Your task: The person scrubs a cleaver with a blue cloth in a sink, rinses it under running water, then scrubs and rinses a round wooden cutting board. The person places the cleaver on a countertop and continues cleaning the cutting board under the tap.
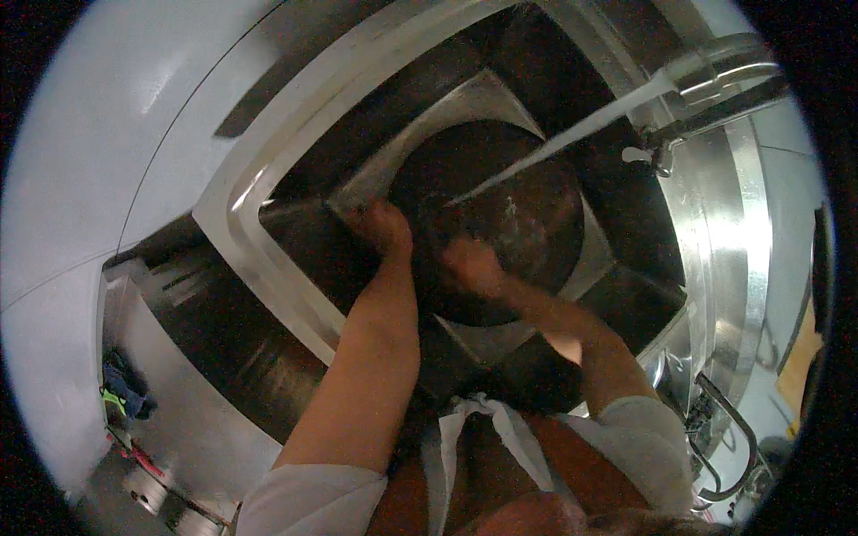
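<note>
A large dark round pan (489,157) lies at the bottom of a deep stainless-steel sink (484,94). My left hand (383,228) grips the pan's left rim. Inside the pan, my right hand (474,264) is curled and low over the surface; motion blur hides whether anything is in it. A stream of water (556,141) runs slantwise from the faucet (720,77) and lands in the pan, above my right hand. Wet glints show on the pan's right half.
The sink's raised metal rim (244,181) surrounds the basin. A small lever (637,155) sits below the faucet at the right. Bent dark handles (741,435) stand at lower right. Dark cloth (127,385) lies at far left, near a steel panel (194,415). White wall tiles (87,147) rise at left.
</note>
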Demonstrator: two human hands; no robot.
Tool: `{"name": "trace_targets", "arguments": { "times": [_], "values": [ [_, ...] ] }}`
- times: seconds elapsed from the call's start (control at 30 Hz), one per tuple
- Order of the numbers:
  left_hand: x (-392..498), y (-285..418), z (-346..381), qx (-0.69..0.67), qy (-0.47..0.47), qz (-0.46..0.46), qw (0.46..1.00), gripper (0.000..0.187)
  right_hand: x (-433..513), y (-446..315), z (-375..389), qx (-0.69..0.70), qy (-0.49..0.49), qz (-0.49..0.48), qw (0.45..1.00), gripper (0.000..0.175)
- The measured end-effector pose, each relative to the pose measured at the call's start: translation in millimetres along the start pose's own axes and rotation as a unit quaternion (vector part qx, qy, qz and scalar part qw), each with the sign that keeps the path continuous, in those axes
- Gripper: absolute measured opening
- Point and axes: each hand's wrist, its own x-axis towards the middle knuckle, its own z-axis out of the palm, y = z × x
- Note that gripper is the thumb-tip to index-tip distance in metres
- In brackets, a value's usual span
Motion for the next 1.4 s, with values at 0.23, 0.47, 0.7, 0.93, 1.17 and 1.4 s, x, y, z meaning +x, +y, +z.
{"name": "trace_targets", "arguments": {
  "times": [0.23,0.47,0.7,0.93,1.17,1.4],
  "values": [
    [1.6,8.1,-9.8,0.045,0.005,-0.013,0.999,0.022,73.3,75.0,-57.1,-0.077,0.168,0.133,0.974,0.022],
    [6.2,0.7,2.2,-0.01,-0.193,-0.072,0.979,0.02,28.7,-35.9,-40.8,0.04,0.106,-0.004,0.994,0.023],
    [1.5,-5.2,12.4,0.112,-0.125,-0.008,0.986,0.018,44.5,45.2,38.2,-0.056,0.195,0.294,0.934,0.022],
    [3.1,-16.2,18.8,0.017,-0.177,-0.036,0.983,0.019,3.1,38.0,-95.4,-0.109,-0.035,0.184,0.976,0.017],
    [7.6,-0.4,7.0,0.171,-0.148,0.019,0.974,0.021,-12.8,12.4,-51.8,-0.137,0.1,0.23,0.958,0.016],
    [13.3,19.7,-43.0,0.079,-0.178,-0.044,0.98,0.019,-20.8,113.2,-38.1,0.053,0.237,0.243,0.939,0.022]
  ]
}}
